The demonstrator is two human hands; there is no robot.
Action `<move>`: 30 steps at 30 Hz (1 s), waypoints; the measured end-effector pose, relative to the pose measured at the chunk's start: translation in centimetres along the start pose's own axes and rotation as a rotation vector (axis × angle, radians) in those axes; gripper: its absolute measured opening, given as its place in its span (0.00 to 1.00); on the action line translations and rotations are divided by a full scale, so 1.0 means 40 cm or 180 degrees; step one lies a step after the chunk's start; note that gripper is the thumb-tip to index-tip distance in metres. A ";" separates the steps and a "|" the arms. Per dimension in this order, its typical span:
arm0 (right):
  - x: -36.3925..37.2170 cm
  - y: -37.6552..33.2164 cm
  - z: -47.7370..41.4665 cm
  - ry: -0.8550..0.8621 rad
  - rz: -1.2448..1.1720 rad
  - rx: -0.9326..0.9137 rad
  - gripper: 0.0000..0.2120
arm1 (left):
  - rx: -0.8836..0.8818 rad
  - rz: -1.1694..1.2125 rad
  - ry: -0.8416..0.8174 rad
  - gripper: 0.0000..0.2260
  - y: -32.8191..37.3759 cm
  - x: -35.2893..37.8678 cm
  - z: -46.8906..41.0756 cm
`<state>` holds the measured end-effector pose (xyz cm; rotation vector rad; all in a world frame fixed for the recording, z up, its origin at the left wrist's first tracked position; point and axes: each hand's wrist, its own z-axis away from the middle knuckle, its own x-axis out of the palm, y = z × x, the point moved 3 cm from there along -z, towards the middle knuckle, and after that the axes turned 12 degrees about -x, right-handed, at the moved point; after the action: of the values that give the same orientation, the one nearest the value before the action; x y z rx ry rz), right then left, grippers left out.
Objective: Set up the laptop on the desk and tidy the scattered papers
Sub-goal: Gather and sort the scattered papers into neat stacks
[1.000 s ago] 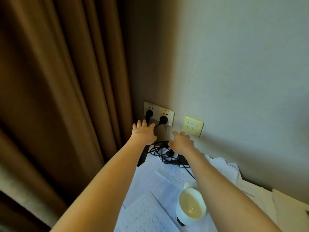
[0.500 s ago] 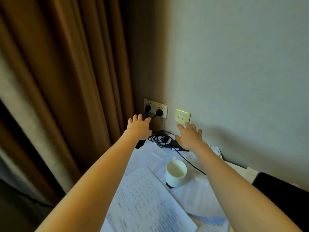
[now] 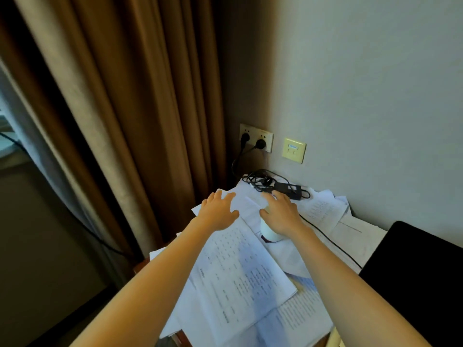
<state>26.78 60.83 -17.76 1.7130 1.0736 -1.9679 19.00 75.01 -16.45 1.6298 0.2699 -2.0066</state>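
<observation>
Papers [image 3: 240, 279] strewn over the desk's left end, back corner to front edge. Left hand [image 3: 220, 211] over the back sheets, fingers spread, holding nothing. Right hand [image 3: 283, 216] splayed atop white cup [image 3: 269, 235], not gripping. Laptop [image 3: 413, 271] at right edge.

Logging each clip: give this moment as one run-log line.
left hand: open, over papers | right hand: open, over white cup | charger: on papers by wall | laptop: at right
</observation>
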 end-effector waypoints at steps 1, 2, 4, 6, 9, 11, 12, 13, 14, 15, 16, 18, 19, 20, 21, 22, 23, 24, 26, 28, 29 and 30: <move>0.015 -0.002 0.001 0.0097 -0.0116 -0.0086 0.23 | -0.0013 -0.0015 -0.0004 0.26 -0.008 0.017 0.001; 0.033 -0.004 0.001 0.0212 -0.0215 -0.0161 0.22 | -0.0028 -0.0025 -0.0011 0.26 -0.017 0.035 -0.002; 0.070 -0.008 -0.002 0.0407 -0.0358 -0.0253 0.21 | -0.0078 -0.0028 -0.0020 0.26 -0.037 0.075 -0.016; 0.112 -0.009 -0.008 0.0501 -0.0464 -0.0331 0.20 | -0.0115 -0.0013 -0.0025 0.26 -0.056 0.119 -0.035; 0.177 -0.013 -0.020 0.0518 -0.0365 -0.0494 0.20 | -0.0138 -0.0029 0.0033 0.26 -0.082 0.183 -0.064; 0.219 -0.021 -0.032 0.0533 -0.0224 -0.0615 0.21 | -0.0136 -0.0027 0.0072 0.26 -0.098 0.221 -0.082; 0.239 -0.027 -0.039 0.0536 -0.0150 -0.0679 0.21 | -0.0138 -0.0017 0.0084 0.26 -0.105 0.238 -0.089; 0.259 -0.035 -0.045 0.0533 -0.0092 -0.0733 0.21 | -0.0141 0.0003 0.0084 0.26 -0.112 0.256 -0.095; 0.277 -0.044 -0.052 0.0524 -0.0047 -0.0772 0.21 | -0.0138 0.0033 0.0074 0.27 -0.117 0.275 -0.099; 0.294 -0.052 -0.057 0.0506 -0.0008 -0.0789 0.21 | -0.0131 0.0063 0.0055 0.27 -0.121 0.292 -0.103; 0.310 -0.060 -0.059 0.0480 0.0028 -0.0787 0.21 | -0.0120 0.0072 0.0044 0.28 -0.125 0.309 -0.104; 0.341 -0.068 -0.053 0.0419 0.0124 -0.0720 0.23 | -0.0066 0.0075 0.0080 0.28 -0.130 0.336 -0.101; 0.357 -0.069 -0.043 0.0393 0.0155 -0.0627 0.24 | -0.0023 0.0100 0.0112 0.28 -0.132 0.347 -0.094; 0.371 -0.067 -0.028 0.0415 0.0128 -0.0494 0.25 | 0.0024 0.0136 0.0168 0.28 -0.131 0.355 -0.084; 0.382 -0.063 -0.010 0.0503 0.0030 -0.0336 0.25 | 0.0072 0.0170 0.0247 0.28 -0.130 0.362 -0.073; 0.392 -0.058 0.010 0.0625 -0.0108 -0.0188 0.26 | 0.0116 0.0207 0.0322 0.28 -0.127 0.370 -0.058; 0.402 -0.055 0.032 0.0753 -0.0215 -0.0080 0.26 | 0.0154 0.0250 0.0378 0.28 -0.122 0.380 -0.039; 0.410 -0.051 0.056 0.0861 -0.0232 -0.0014 0.26 | 0.0189 0.0288 0.0412 0.28 -0.116 0.392 -0.016; 0.424 -0.042 0.108 0.0987 -0.0125 0.0081 0.25 | 0.0279 0.0317 0.0423 0.28 -0.099 0.421 0.038; 0.431 -0.029 0.162 0.1043 -0.0076 0.0265 0.24 | 0.0366 0.0312 0.0414 0.28 -0.082 0.454 0.091; 0.431 -0.021 0.186 0.1082 -0.0063 0.0377 0.24 | 0.0389 0.0320 0.0409 0.28 -0.075 0.469 0.113; 0.428 -0.011 0.209 0.1124 -0.0038 0.0489 0.24 | 0.0396 0.0342 0.0403 0.28 -0.070 0.481 0.130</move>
<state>16.64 59.15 -33.82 2.2021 1.0647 -1.8387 10.70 69.55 -33.98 1.8122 0.1024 -1.8758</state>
